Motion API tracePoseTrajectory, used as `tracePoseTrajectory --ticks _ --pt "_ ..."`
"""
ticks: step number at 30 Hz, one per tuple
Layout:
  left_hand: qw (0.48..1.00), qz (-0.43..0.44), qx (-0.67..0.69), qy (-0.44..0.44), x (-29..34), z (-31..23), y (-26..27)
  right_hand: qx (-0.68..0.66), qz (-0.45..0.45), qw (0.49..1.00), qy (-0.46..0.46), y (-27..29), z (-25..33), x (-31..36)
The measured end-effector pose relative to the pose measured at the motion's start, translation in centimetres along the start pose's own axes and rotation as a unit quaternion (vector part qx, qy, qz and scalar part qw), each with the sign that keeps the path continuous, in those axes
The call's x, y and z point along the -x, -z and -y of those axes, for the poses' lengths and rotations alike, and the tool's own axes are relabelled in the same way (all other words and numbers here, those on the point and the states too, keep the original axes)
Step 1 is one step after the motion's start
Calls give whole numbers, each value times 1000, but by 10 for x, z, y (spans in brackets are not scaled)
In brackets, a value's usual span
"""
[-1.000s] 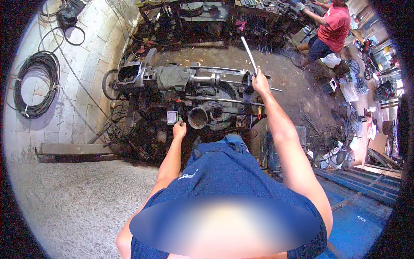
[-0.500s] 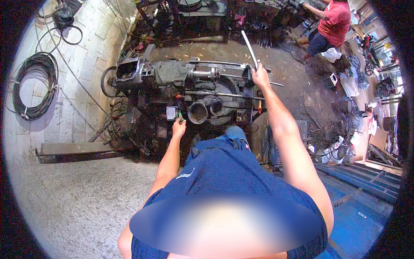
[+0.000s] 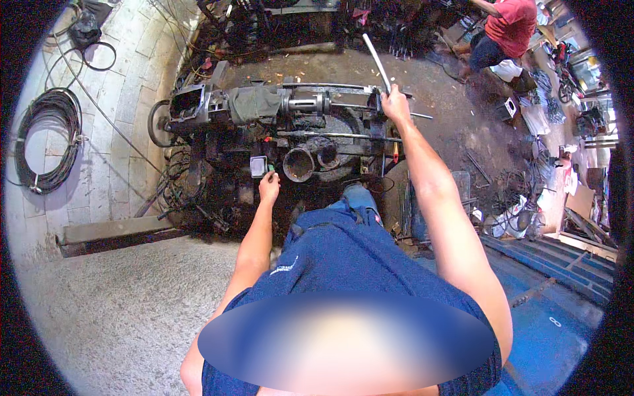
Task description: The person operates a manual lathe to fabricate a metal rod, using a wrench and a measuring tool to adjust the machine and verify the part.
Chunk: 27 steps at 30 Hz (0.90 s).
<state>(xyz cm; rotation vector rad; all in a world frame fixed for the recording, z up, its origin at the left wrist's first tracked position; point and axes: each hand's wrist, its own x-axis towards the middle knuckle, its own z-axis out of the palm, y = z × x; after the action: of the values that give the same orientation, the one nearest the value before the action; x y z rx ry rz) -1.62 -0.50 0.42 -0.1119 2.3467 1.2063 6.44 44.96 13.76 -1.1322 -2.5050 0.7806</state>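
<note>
My right hand is closed around a long bare-metal rod, which slants up and leftward from the fist at the machine's right end. My left hand has its fingers closed on a small green piece, whose kind is too small to make out. Touching or just left of that piece is a shallow grey-white box. Both hands are over a dark, greasy machine with parallel steel bars and a slotted cylinder. A round, wide-mouthed funnel-like part faces up, right of my left hand.
A grey-green cloth drapes over the machine. Coiled black cable hangs along the left wall. A person in a red shirt works at the far right. Several bags and scraps lie along the right side, near a blue metal surface.
The whole scene has shifted slightly up and left in view. Both hands keep their grips, and their places on the machine look nearly the same.
</note>
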Motion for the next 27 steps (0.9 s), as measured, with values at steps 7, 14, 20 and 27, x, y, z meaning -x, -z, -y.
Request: tracePoseTrajectory --ticks 7,14,20,27 --pt "999 30 26 22 -6 4 -1 -9 -2 1000 3 3 -1 1" --pt "998 9 58 1 -9 12 -5 18 -2 1000 10 2 -4 -1" --pt "999 15 29 23 -4 1 -3 15 -2 1000 22 2 -5 0" --pt "999 18 50 15 0 1 -1 27 -12 999 28 0 -8 -2"
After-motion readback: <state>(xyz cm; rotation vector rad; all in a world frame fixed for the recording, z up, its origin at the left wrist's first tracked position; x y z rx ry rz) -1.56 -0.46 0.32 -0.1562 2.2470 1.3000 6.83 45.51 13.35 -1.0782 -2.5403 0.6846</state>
